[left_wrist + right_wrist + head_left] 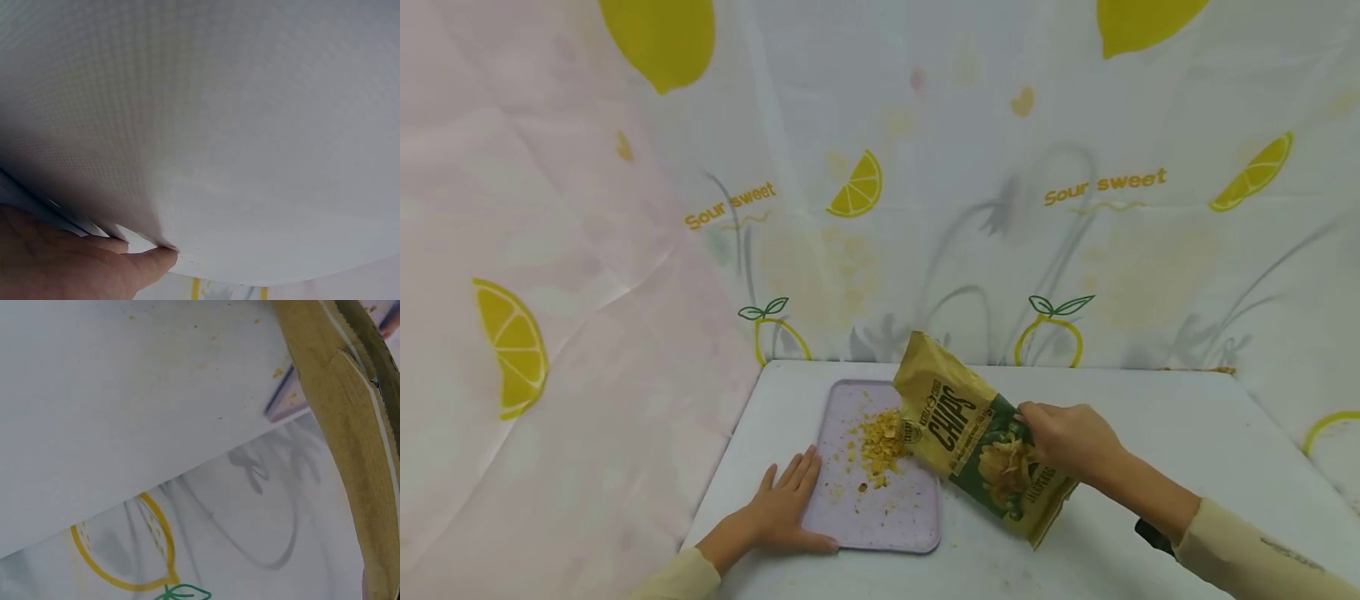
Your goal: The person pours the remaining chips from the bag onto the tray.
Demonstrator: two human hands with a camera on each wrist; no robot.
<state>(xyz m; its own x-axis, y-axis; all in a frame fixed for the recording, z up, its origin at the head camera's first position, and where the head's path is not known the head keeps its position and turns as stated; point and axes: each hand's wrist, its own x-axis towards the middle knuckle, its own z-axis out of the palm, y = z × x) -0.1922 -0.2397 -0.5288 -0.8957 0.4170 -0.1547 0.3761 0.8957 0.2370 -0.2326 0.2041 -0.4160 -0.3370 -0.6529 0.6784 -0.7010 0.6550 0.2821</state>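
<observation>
A pale purple tray [880, 521] lies on the white table with a heap of yellow chip crumbs [882, 442] on it. My right hand [1070, 435] grips the edge of a gold and green chip bag [955, 433], which slants over the tray's right side, its upper left end beside the crumbs. In the right wrist view the brown side of the bag [340, 425] fills the right edge. My left hand [784, 508] is spread along the tray's left edge, thumb at the front corner. The left wrist view shows its fingers [150, 265] low on the table surface.
The white table [1150, 467] reaches to a hanging cloth [940, 208] printed with lemons at the back and left. Small crumbs [212, 337] are scattered on the table near the tray.
</observation>
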